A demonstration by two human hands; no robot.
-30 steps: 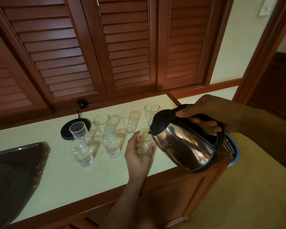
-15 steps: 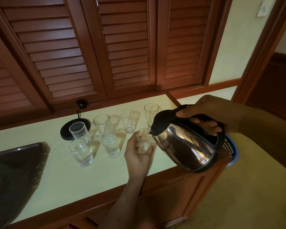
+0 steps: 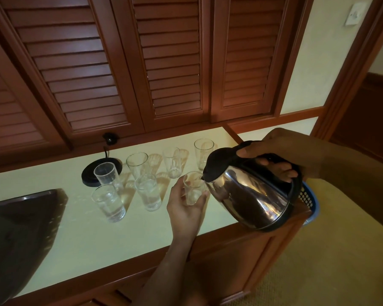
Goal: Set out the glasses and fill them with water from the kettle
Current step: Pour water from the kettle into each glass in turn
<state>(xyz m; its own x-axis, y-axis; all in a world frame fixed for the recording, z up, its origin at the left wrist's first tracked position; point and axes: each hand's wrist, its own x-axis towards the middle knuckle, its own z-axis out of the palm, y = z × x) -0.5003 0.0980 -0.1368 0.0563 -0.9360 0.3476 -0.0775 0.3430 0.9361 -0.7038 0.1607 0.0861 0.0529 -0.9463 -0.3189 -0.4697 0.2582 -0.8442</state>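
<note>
Two hands are engaged, both nearest you at the front edge of the surface [image 3: 80,237]. Your left hand [image 3: 185,214] is wrapped around a small glass [image 3: 192,188], held just above or at the surface; I cannot tell which. Your right hand [image 3: 281,151] is clamped on the black handle of the steel kettle [image 3: 250,191], tilted with its spout at the rim of that glass.

Risks noted:
- Spout sits at the very edge of the rim. Any drift sends water over your left fingers [image 3: 202,196] and onto the surface.
- No stream is discernible, so the fill level cannot be judged. A small glass will overflow quickly if you tip further.
- Kettle body overhangs the front corner, beside a blue basket [image 3: 311,202]; spillage may fall to the floor.

Farther back, two filled glasses [image 3: 108,204] stand close together; an elbow swing could topple them. Beyond these, four glasses [image 3: 137,164] appear empty, beside the kettle base [image 3: 91,176].
</note>
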